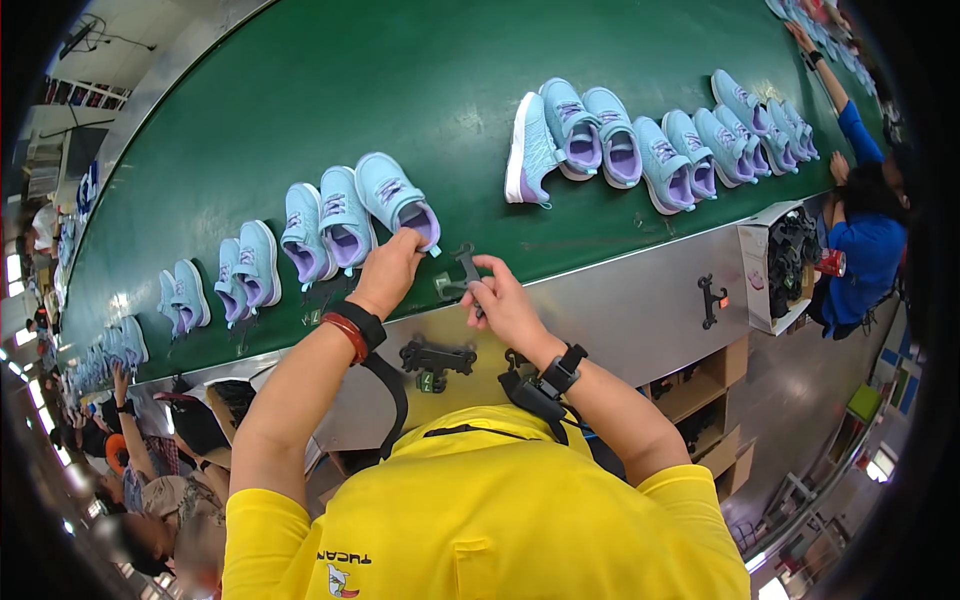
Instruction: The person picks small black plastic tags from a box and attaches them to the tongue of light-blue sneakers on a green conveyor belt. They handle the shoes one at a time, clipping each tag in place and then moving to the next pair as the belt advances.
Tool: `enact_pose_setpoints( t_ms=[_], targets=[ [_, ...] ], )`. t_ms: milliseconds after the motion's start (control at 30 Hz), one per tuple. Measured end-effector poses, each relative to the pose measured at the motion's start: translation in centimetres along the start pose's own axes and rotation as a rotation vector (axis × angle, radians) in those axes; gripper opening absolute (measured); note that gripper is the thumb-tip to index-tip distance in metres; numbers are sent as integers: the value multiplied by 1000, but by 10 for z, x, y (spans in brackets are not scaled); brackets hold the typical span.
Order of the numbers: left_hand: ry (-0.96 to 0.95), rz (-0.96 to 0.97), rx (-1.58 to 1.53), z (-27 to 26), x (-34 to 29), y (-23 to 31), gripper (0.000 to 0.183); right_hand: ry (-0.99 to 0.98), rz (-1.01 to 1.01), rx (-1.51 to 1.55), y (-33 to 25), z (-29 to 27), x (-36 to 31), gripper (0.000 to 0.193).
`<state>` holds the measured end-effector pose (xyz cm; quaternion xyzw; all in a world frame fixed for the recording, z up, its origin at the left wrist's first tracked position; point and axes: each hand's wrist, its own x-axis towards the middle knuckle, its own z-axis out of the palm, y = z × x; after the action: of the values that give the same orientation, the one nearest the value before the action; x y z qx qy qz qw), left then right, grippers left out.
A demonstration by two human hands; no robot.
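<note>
My left hand (pixel 388 272) pinches the heel of a light blue child's sneaker (pixel 385 185) with a lilac lining and a strap. The sneaker rests on the green conveyor belt (pixel 400 90), toe pointing away from me. Beside it on the left stand two matching sneakers (pixel 345 210). To the right, near the belt's edge, my right hand (pixel 508 310) grips a small dark grey plastic shoe hanger (pixel 466 262) between thumb and fingers. The hanger is apart from the sneaker.
More blue sneakers (pixel 578 130) stand along the belt on both sides. Black hangers (pixel 437 357) lie on the metal ledge (pixel 620 300) before me. A white box of black hangers (pixel 785 265) stands at the right, near a person in blue (pixel 865 250). Other people (pixel 165 500) work at the left.
</note>
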<state>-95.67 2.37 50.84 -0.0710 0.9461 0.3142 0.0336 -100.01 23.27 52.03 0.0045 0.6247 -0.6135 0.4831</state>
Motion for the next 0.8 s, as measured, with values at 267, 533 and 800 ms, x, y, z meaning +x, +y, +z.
enact_pose_setpoints(
  t_ms=[267, 533, 800],
  targets=[
    [69, 59, -13, 10, -12, -12, 17, -18, 10, 58, 7, 17, 8, 41],
    [41, 74, 31, 9, -12, -21, 15, -146, 22, -144, 9, 13, 14, 42],
    [60, -46, -51, 5, -7, -14, 12, 11, -330, -559, 2, 19, 13, 41]
  ],
)
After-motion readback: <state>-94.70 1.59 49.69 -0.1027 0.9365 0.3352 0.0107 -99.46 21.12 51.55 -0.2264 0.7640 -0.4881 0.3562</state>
